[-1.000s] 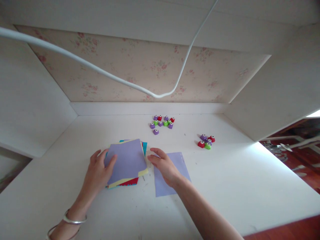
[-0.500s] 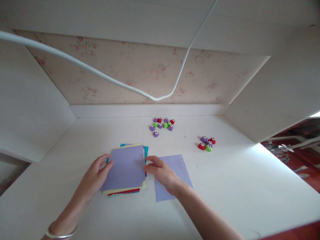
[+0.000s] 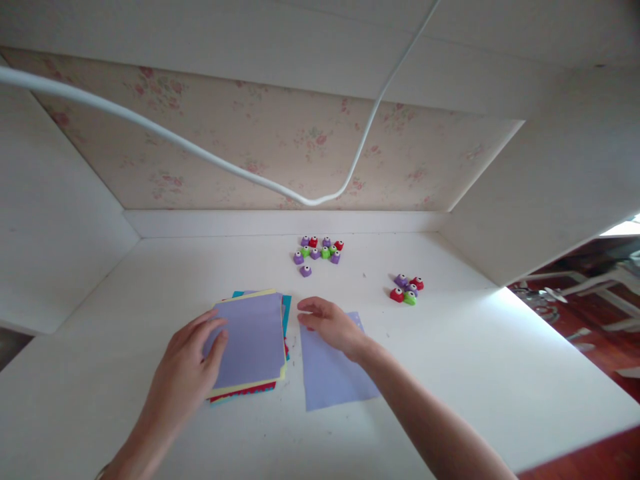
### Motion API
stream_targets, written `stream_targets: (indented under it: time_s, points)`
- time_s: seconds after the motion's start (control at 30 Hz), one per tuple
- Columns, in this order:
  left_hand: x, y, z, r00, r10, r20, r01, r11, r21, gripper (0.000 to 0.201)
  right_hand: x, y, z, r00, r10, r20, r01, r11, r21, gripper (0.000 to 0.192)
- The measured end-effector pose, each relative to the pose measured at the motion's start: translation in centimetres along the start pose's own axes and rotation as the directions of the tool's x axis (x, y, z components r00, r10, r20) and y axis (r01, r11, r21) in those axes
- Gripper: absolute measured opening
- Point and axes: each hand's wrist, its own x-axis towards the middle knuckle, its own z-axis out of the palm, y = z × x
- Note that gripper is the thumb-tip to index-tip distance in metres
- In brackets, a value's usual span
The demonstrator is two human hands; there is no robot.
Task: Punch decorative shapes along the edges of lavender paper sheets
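A stack of colored paper sheets [image 3: 250,340] lies left of center, with a purple sheet on top and yellow, red and blue edges sticking out beneath. Over its left edge is my left hand [image 3: 195,347], fingers apart and curved, holding nothing. To the right lies a single purple sheet [image 3: 335,373], flat on the table. My right hand [image 3: 327,323] hovers above that sheet's upper left part, fingers loosely bent and thumb apart, with nothing in it. Whether the left fingertips touch the stack I cannot tell.
Several small purple, red and green one-eyed toy pieces [image 3: 315,253] stand toward the back of the white table [image 3: 165,273]. Another small cluster of them [image 3: 407,290] sits to the right. A white cable [image 3: 225,163] hangs across the front of the flowered wall panel.
My right hand has moved away from the stack's right edge, over the single purple sheet. My left hand has opened and shifted onto the stack's left edge. The view has turned slightly.
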Motion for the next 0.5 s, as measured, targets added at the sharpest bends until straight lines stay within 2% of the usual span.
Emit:
stream_targets:
  time_s: [0.07, 0.1, 0.13, 0.2, 0.27, 0.33, 0.4, 0.5]
  points:
    - [-1.6, 3.4, 0.8, 0.977, 0.213, -0.002, -0.213, 0.977, -0.032, 0.031, 1.2, 0.3, -2.7, 0.991, -0.077, -0.114, 0.051, 0.976, -0.212, 0.023]
    - [-2.4, 5.3, 1.5, 0.94, 0.335, 0.065, -0.33, 0.941, -0.071, 0.027, 2.0, 0.4, -4.1, 0.978, -0.092, -0.185, 0.026, 0.942, -0.334, 0.024]
    - [-3.2, 7.1, 2.3, 0.887, 0.442, 0.132, -0.43, 0.896, -0.11, 0.024, 2.9, 0.5, -5.6, 0.962, -0.095, -0.256, -0.011, 0.923, -0.384, 0.026]
    - [-4.3, 10.3, 4.1, 0.791, 0.587, 0.173, -0.562, 0.809, -0.173, 0.021, 4.9, 0.3, -8.4, 0.93, -0.114, -0.349, -0.062, 0.888, -0.455, 0.033]
    - [-4.8, 12.3, 6.1, 0.735, 0.646, 0.205, -0.616, 0.763, -0.194, 0.016, 6.9, 0.1, -10.6, 0.909, -0.16, -0.385, -0.078, 0.842, -0.534, 0.041]
    - [-4.8, 13.3, 7.9, 0.702, 0.663, 0.26, -0.633, 0.748, -0.2, 0.02, 8.7, -0.2, -11.9, 0.91, -0.209, -0.357, -0.056, 0.792, -0.608, 0.048]
    - [-4.7, 13.5, 9.2, 0.693, 0.668, 0.272, -0.639, 0.743, -0.199, 0.033, 10.0, -0.3, -12.3, 0.925, -0.236, -0.298, -0.024, 0.746, -0.665, 0.048]
    - [-4.6, 13.4, 10.4, 0.666, 0.689, 0.287, -0.662, 0.723, -0.198, 0.048, 11.2, 0.0, -11.9, 0.942, -0.237, -0.238, -0.008, 0.692, -0.722, 0.036]
